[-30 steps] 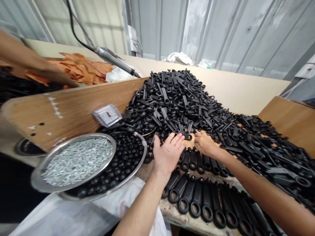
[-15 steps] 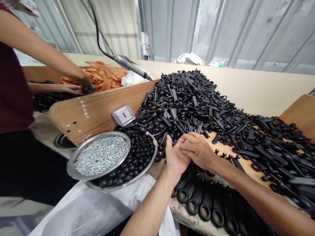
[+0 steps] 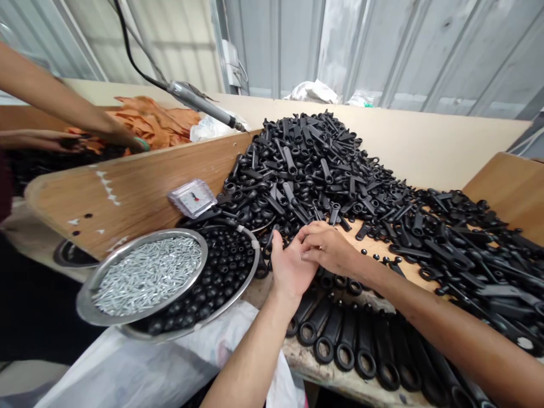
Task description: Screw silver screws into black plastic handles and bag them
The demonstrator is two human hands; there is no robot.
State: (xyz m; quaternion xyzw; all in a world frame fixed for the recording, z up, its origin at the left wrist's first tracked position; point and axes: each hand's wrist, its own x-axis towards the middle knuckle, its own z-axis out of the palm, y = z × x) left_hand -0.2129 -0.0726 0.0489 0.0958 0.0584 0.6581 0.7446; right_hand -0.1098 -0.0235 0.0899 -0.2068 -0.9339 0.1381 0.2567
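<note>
Along the bottom edge of the frame, a row of black plastic handles (image 3: pixel 361 351) lies side by side on the desk (image 3: pixel 323 379), ring ends toward the camera. Just above them, at centre, the person's left hand (image 3: pixel 291 266) is held palm up and cupped, while the right hand (image 3: pixel 327 248) comes over it from the right, fingertips pinched together and pressing into the left palm; whatever small piece sits between them is too small to make out. At lower left, a shallow steel dish of silver screws (image 3: pixel 147 275) rests on top of a larger steel bowl of small black caps (image 3: pixel 221 272), both perched over a white plastic bag (image 3: pixel 140 368). Behind the bowls, a small clear-cased clock (image 3: pixel 192 198) leans against a wooden board (image 3: pixel 127 187) set on edge. Across the middle and right of the frame, a heap of loose black handles (image 3: pixel 314 164) spreads over the desk, highest near centre. At upper left, a powered screwdriver (image 3: pixel 204 105) hangs from a black cable above orange fabric (image 3: pixel 157 119), where a co-worker's arm (image 3: pixel 63 107) reaches in from the frame's left edge. Corrugated metal wall (image 3: pixel 382 51) closes the background.
</note>
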